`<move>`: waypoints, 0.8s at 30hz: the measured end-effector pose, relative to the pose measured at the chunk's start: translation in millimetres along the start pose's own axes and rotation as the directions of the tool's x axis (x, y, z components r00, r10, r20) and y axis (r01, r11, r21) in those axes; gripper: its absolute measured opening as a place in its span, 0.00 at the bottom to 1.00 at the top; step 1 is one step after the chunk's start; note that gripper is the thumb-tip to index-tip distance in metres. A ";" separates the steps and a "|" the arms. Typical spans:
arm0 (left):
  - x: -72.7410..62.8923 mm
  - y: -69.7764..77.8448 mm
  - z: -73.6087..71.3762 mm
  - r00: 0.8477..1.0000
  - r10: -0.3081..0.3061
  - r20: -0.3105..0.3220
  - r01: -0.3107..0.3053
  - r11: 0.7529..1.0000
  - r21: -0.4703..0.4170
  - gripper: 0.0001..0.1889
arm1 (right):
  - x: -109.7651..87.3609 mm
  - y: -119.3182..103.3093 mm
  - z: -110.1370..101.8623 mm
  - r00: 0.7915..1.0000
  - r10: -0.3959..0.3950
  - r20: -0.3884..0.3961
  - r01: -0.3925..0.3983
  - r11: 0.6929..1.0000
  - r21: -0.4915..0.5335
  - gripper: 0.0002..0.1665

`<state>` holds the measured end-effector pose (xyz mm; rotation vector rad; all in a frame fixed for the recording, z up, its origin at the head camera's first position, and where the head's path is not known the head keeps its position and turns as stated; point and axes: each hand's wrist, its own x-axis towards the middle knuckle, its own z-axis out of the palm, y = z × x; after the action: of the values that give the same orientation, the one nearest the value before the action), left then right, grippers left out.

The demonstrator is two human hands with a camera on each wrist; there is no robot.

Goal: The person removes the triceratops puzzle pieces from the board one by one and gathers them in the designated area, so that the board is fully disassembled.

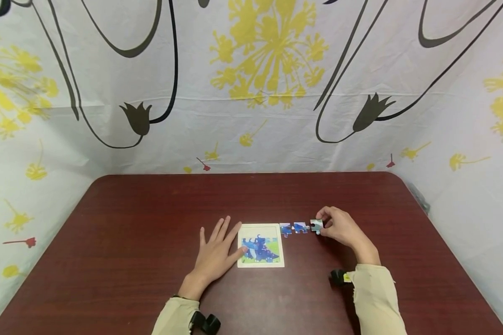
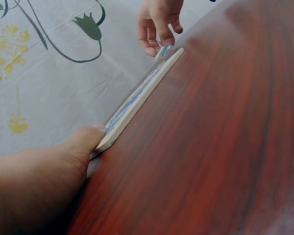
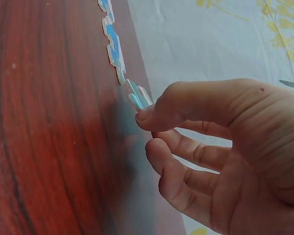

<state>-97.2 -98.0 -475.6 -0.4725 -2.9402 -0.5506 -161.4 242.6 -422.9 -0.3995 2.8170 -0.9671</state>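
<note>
Head view: with fingers spread, the left grip [image 1: 215, 259] is released at 9 o'clock of the square, cream-framed puzzle board [image 1: 260, 229], its thumb touching it. At 2 o'clock, two blue knobbed puzzle pieces [image 1: 300, 227] are laid on the glossy red-brown counter [image 1: 151, 232]. Beyond them, a pale-blue knobbed puzzle piece [image 1: 316, 225] is pinched by the right grip [image 1: 340, 227]; probably light and stiff, it is best held by opposite edges.

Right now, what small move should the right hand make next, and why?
Probably lay the pinched puzzle piece flat on the table: the right hand holds it just right of two pieces lined up beside the frame.
</note>
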 end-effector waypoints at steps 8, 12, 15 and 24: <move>0.0 -1.1 -0.5 1.000 0.001 -0.005 -0.001 1.000 0.002 0.37 | 1.0 1.7 1.0 1.000 -0.001 0.014 0.001 1.000 0.002 0.16; 0.0 -1.4 -0.7 1.000 0.004 -0.009 -0.004 1.000 0.003 0.37 | 1.4 2.3 1.8 1.000 0.006 0.022 -0.006 1.000 0.004 0.15; 0.4 -1.2 -1.0 1.000 0.004 -0.008 -0.004 1.000 0.002 0.37 | 1.2 2.3 2.4 0.999 0.013 0.030 -0.013 1.000 0.003 0.15; 0.4 -1.8 1.5 1.000 0.007 -0.007 -0.007 1.000 0.001 0.37 | 0.0 3.4 3.9 1.000 0.008 0.021 -0.008 1.000 -0.021 0.15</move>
<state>-98.2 -99.0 -477.6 -0.4792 -2.9308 -0.5493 -161.3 242.9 -428.0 -0.3978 2.8096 -0.9277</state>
